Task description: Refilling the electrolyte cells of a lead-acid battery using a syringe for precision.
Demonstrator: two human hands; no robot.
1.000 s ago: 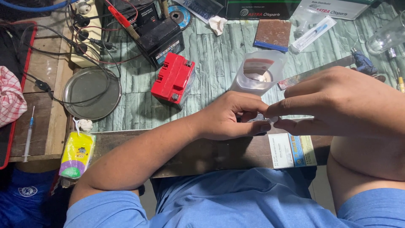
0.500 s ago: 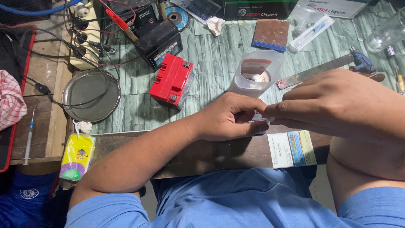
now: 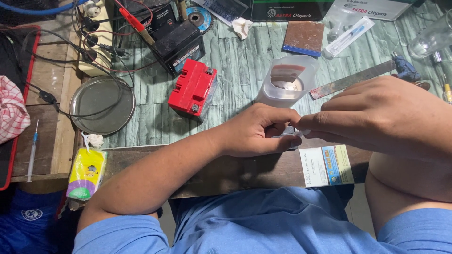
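My left hand (image 3: 256, 130) and my right hand (image 3: 376, 113) meet at the near edge of the green-patterned table (image 3: 240, 70). Together they pinch a small dark object with a white bit (image 3: 293, 133) between their fingertips; most of it is hidden by my fingers. Just behind my hands stands a translucent plastic cup (image 3: 288, 80) with something pale inside. A red battery (image 3: 193, 88) lies to the left of the cup.
A black battery (image 3: 179, 44) with red clip and wires sits at the back. A round metal lid (image 3: 102, 104), a yellow packet (image 3: 86, 171) and a syringe (image 3: 32, 150) lie left. A metal ruler (image 3: 351, 81), a packaged syringe (image 3: 348, 36) and a glass (image 3: 431, 40) are right.
Both hands stay together on the small object with only slight finger shifts. Nothing else has moved.
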